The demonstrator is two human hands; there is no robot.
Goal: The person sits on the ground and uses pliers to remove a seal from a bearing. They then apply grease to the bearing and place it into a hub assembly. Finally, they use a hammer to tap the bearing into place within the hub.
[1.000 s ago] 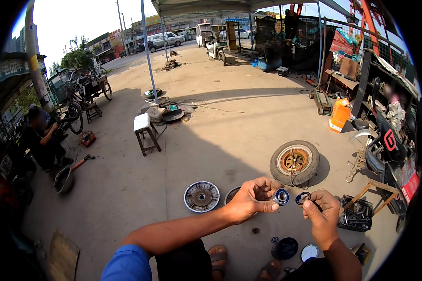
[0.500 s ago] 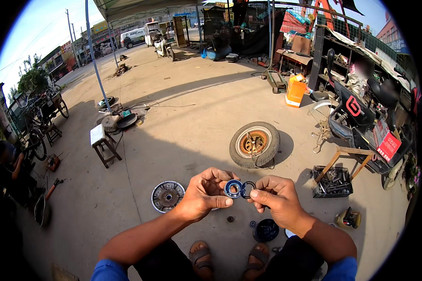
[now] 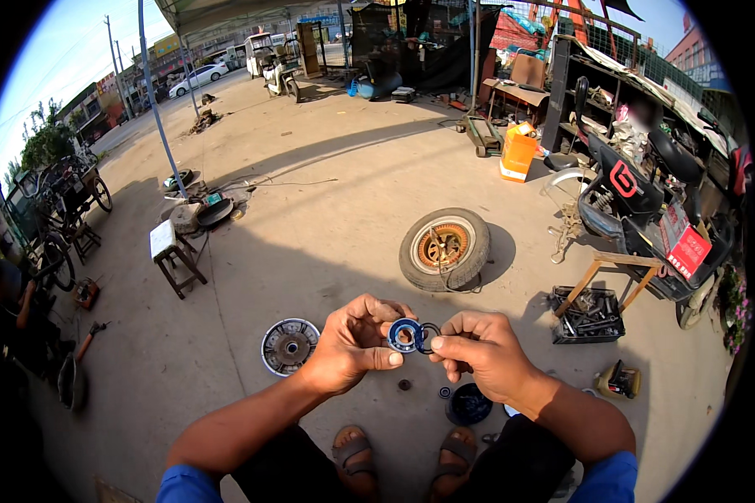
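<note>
My left hand (image 3: 348,348) pinches a ball bearing (image 3: 394,337) between thumb and fingers, its face smeared with blue grease. Close against its right side is a thin black ring (image 3: 428,325), which looks like a bearing seal. Thumb and fingertips of my right hand (image 3: 486,356) grip that ring's outer edge. Ring and bearing overlap slightly in view; whether they touch I cannot tell. On the ground below my hands are a dark tub of blue grease (image 3: 470,406), a second small bearing (image 3: 445,392) and a round metal hub cover (image 3: 290,347), partly behind my left wrist.
A wheel with tyre (image 3: 476,268) lies ahead. On the right are a black crate of tools (image 3: 591,335), a wooden frame (image 3: 625,260), a scooter (image 3: 637,189) and an orange box (image 3: 518,155). A stool (image 3: 166,241) stands left; a person (image 3: 17,302) sits at far left.
The view has shifted slightly, so the surroundings sit a little further left and higher. Both hands keep their grips, with the black ring still beside the bearing.
</note>
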